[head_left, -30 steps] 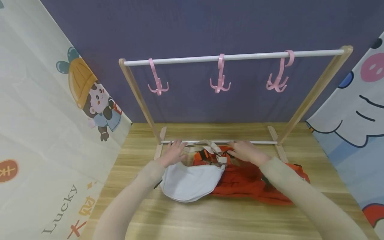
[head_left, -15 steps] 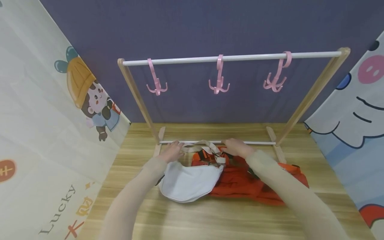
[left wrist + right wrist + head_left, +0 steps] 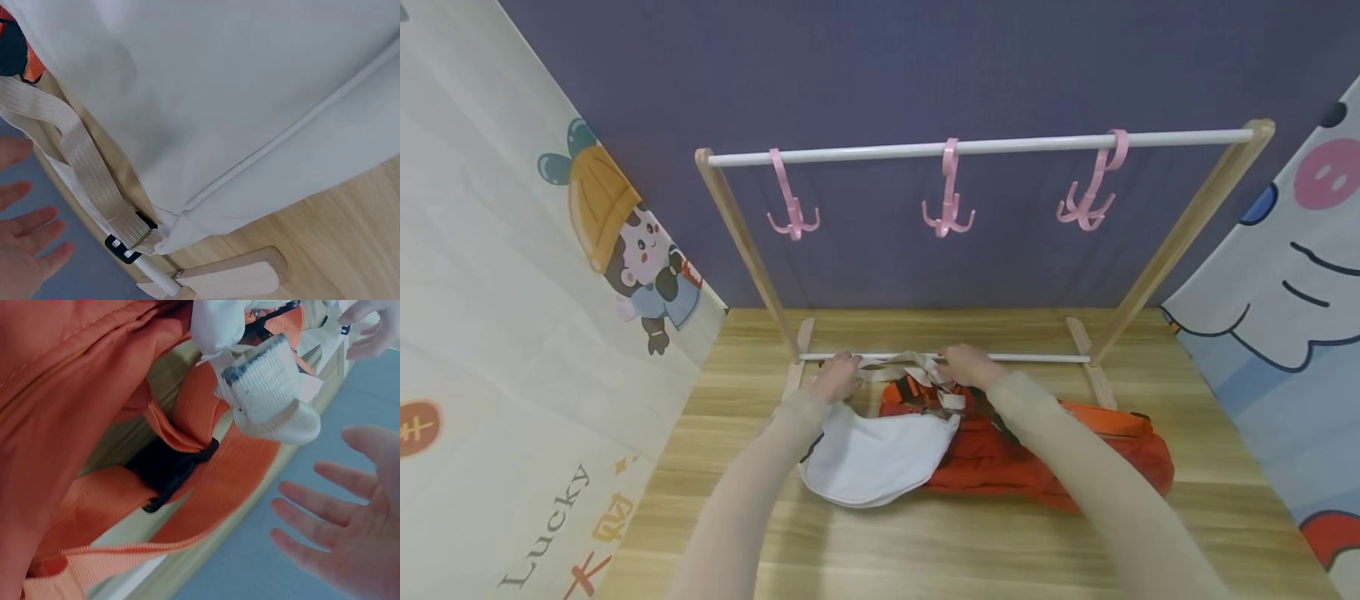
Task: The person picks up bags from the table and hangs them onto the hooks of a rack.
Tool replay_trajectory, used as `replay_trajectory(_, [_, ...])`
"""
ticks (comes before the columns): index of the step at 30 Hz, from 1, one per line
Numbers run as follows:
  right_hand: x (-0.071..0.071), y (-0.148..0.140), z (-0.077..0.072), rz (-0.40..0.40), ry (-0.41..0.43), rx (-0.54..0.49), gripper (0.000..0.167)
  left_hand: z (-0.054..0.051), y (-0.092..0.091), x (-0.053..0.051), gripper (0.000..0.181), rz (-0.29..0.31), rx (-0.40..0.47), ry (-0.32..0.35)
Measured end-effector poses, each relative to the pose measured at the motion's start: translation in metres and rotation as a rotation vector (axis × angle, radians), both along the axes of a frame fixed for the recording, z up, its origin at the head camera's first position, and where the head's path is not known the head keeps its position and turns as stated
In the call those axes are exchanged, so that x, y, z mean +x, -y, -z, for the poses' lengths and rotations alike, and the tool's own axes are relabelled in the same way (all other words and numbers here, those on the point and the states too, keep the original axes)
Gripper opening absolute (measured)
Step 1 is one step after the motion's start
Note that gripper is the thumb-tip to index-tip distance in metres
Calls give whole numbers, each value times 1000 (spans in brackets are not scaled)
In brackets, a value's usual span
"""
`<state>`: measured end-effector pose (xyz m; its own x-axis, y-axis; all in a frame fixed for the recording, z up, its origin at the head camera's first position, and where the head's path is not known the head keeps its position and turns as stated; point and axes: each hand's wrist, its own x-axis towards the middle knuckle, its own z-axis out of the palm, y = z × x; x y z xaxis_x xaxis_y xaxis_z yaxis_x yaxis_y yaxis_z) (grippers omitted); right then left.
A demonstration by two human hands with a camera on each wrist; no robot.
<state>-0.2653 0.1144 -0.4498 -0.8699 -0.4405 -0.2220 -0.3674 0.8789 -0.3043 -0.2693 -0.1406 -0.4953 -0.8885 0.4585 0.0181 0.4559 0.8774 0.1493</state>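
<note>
A white shoulder bag [image 3: 880,458] lies on the wooden floor, partly over a red-orange bag [image 3: 1000,454]. Its beige webbing strap [image 3: 917,362] loops out behind it, with a black buckle [image 3: 122,249] showing in the left wrist view. Just beside that strap is my left hand [image 3: 837,379], fingers spread and holding nothing. My right hand [image 3: 966,367] hovers over the strap's other end, its fingers [image 3: 312,506] straight and apart from the webbing. In the right wrist view, the red-orange bag's straps [image 3: 219,494] run through a black buckle [image 3: 165,472].
A wooden rack stands behind the bags, with a white top rail [image 3: 1030,144] and a low rail [image 3: 1045,358]. Pink hooks hang at the left [image 3: 793,208], middle [image 3: 949,208] and right [image 3: 1084,204]. A dark wall [image 3: 865,75] and printed side sheets [image 3: 497,250] enclose the spot.
My right hand has moved left, from over the red-orange bag toward the beige strap. My left hand has shifted only slightly. Both bags lie where they were.
</note>
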Motion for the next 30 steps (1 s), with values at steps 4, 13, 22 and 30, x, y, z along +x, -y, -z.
replay_trajectory(4, [-2,9,6,23,11,-31,40,5,-1,-3,42,-25,-14,-2])
replay_trajectory(13, [-6,23,15,45,20,3,26,18,-3,-12,52,-165,-74,116])
replay_trajectory(22, [-11,30,37,95,73,-5,39,34,-1,-19,51,-169,-100,77])
replay_trajectory(30, [-9,35,45,84,-46,-52,21,34,-2,-16,42,-214,-99,89])
